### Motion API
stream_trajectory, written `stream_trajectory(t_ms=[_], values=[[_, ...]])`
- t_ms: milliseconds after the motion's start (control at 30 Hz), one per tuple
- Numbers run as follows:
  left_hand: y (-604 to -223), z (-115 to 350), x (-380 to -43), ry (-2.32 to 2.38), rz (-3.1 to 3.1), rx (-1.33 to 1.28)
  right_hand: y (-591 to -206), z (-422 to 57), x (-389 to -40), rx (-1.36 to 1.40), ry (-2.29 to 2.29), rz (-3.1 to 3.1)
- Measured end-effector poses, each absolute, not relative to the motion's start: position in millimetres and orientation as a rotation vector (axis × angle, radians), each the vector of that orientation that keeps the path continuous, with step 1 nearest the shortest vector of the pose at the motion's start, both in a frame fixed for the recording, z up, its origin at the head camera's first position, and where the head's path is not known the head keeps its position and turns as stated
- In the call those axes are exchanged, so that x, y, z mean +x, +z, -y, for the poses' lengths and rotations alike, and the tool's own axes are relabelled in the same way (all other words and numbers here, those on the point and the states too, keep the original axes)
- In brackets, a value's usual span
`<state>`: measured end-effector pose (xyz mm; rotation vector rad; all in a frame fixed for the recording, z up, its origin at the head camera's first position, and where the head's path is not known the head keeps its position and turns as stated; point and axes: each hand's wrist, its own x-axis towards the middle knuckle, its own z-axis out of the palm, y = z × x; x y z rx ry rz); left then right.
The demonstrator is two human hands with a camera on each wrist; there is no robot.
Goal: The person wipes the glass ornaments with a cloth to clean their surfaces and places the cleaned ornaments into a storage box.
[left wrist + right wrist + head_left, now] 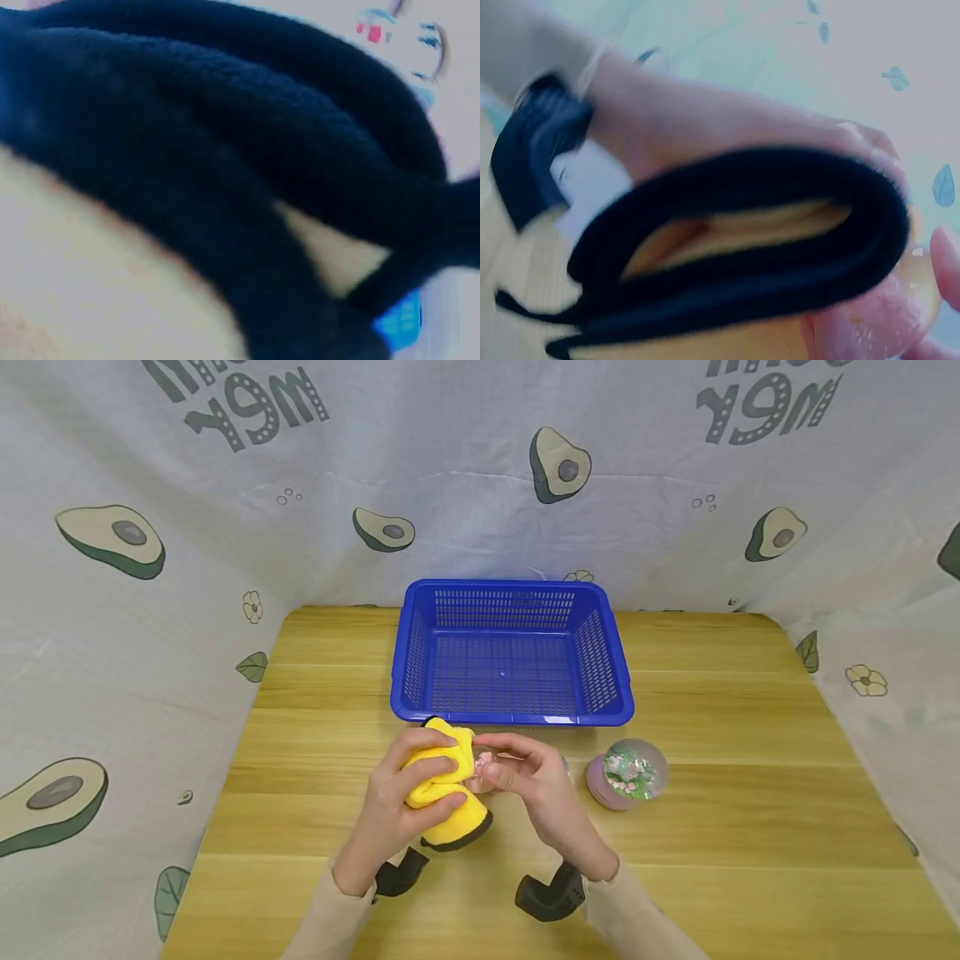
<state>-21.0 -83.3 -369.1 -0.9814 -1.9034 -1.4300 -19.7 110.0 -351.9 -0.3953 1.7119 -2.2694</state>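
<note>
My left hand [393,789] grips a folded yellow cloth [457,818] with dark edging, pressed to the left side of a clear snow globe. Fingers and thumb of my right hand [543,785] pinch that snow globe [483,767], which has something pink inside. Its base is mostly hidden by the hands and cloth. In the right wrist view, the clear ball [928,289] shows beside the cloth's dark edging [742,169]. Blurred dark edging [225,97] fills much of the left wrist view. A second snow globe [628,774], with a purple base and green and pink contents, is right of my right hand.
A blue plastic basket [510,720] with slotted walls stands on the wooden table [720,843] beyond my hands. White fabric [480,510] printed with avocados hangs behind the table and at its sides. Black mounts [551,893] are worn at both wrists.
</note>
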Motion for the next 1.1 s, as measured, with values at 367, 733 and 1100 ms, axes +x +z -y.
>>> stream_trajectory(t_ms=[367, 733, 1100], values=[[-379, 76, -23, -1.492, 1.820, -0.849, -347, -104, -16, -0.276, -2.245, -1.796], [-392, 76, -16, -2.113, 1.817, -0.455, -352, -95, -13, -0.666, -2.156, -2.193], [-396, 82, -12, -2.538, 1.662, -0.414, -358, -93, -17, -0.940, -2.107, -2.251]])
